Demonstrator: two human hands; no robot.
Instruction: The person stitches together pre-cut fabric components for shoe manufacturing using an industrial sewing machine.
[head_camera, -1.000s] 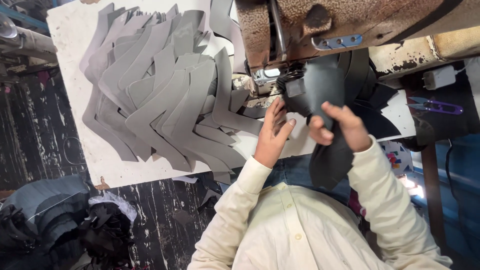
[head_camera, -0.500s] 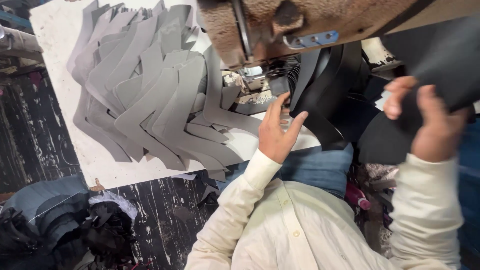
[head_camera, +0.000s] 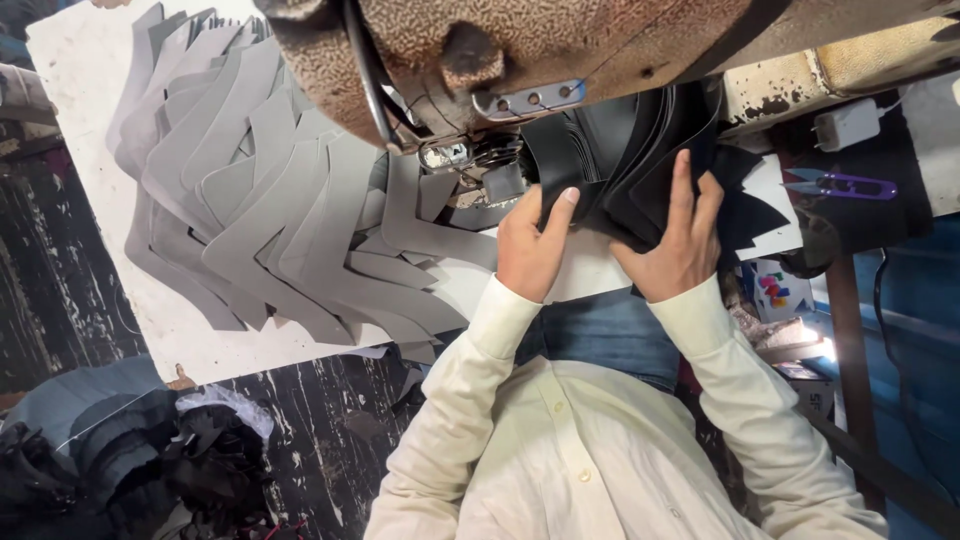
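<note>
Black pieces (head_camera: 640, 170) under both hands at the sewing machine (head_camera: 520, 50).
Left hand (head_camera: 532, 245) grips their edge with curled fingers; right hand (head_camera: 680, 240) lies flat, fingers spread on them. Grey pieces (head_camera: 260, 200) fan out across the white table (head_camera: 190, 335).

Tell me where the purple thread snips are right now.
In the head view, the purple thread snips lie at the far right on a dark mat, beside the white charger, beyond the right hand.
</note>
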